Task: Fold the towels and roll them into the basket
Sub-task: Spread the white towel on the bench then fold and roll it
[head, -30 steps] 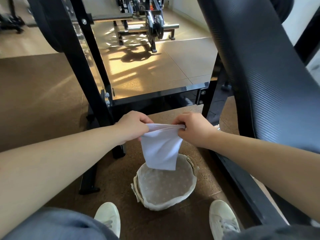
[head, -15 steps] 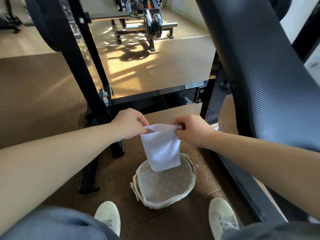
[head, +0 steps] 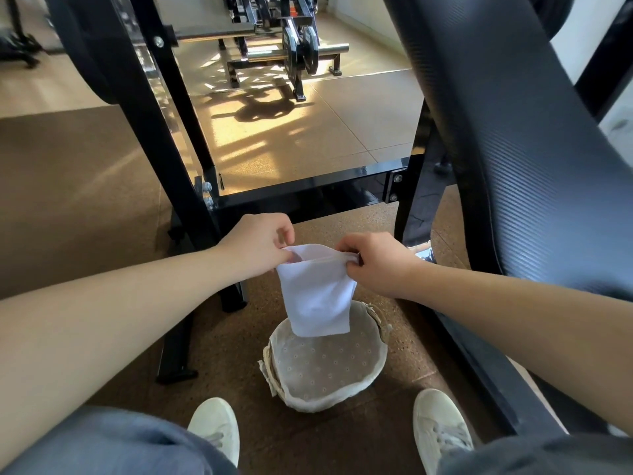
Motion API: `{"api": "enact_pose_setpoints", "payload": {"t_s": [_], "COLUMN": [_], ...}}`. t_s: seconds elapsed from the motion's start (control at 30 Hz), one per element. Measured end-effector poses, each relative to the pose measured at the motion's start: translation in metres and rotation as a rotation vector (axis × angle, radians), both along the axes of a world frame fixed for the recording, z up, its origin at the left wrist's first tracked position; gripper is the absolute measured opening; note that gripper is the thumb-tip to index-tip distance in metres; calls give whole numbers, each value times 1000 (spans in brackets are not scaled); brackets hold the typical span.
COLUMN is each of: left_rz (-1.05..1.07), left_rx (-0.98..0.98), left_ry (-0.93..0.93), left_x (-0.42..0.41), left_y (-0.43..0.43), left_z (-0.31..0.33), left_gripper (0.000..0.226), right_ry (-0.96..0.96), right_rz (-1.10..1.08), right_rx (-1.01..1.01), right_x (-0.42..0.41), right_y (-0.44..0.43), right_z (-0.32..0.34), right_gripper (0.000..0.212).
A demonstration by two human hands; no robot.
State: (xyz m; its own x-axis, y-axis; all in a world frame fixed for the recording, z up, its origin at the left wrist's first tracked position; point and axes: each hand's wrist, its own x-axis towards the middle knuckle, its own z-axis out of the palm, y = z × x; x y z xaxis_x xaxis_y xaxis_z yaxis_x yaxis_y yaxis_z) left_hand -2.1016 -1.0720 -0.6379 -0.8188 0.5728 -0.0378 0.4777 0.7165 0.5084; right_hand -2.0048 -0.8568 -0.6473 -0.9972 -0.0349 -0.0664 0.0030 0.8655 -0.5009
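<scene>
Fingertips of the left hand (head: pixel 255 243) and right hand (head: pixel 373 262) are pinching the top corners of a white towel (head: pixel 317 296), which is hanging folded in mid-air above the far rim of the lined basket (head: pixel 375 363) on the floor. The basket is sitting empty, so folding appears under way, with rolling and placing seemingly not yet done. A black steel frame (head: pixel 308 192) is crossing at twelve o'clock and a padded bench (head: pixel 534 149) is crowding from two o'clock, while shoes (head: pixel 214 428) are flanking the basket at six, leaving a narrow corridor straight down.
</scene>
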Motion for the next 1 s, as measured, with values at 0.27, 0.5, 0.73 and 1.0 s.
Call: {"api": "enact_pose_setpoints", "payload": {"t_s": [0.27,0.5,0.73,1.0], "left_rz": [-137,-140,-331,-230], "left_rx": [-109,-65,-257,-306], "left_ry": [51,82,66,67], "left_x": [10,14,11,12], "left_y": [1,1,2,10], "left_z": [2,8,0,-8], "left_gripper": [35,47,68,58], "right_ry": [30,52,47,66], "right_rz": [1,-3,14,45], "right_rx": [-23,-28,-25,-19], "right_x": [1,1,3,2], "right_y": [-2,-4,-4,-6], "right_z": [4,6,4,5], "right_gripper": [28,28,29,31]}}
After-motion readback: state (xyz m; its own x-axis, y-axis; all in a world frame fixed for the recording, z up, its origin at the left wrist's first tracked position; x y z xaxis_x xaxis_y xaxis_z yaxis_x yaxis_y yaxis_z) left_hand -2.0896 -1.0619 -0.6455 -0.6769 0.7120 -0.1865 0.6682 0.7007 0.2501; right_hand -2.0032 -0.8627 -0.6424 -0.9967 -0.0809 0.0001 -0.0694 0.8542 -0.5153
